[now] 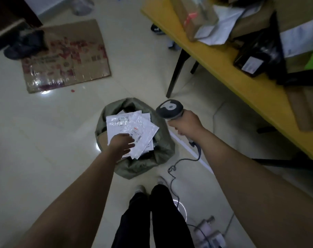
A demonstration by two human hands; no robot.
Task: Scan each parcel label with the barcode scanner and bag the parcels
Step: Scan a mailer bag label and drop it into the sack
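We see our left hand (122,143) pinching a loose fan of white flat plastic mailer parcels (134,129), held directly over the open mouth of a slumped olive-green fabric sack (162,145) on the floor. Off to its right, our right hand (186,125) is wrapped around the handle of a grey corded barcode scanner (170,109).

We judge the fanned parcels could slide apart and spill past the sagging rim. The scanner's dark cable (171,169), trailing below the right hand beside our 2 feet, could snag.

Inside the sack, under the left hand, we make out 1 brown cardboard piece (102,138); the rest is hidden.
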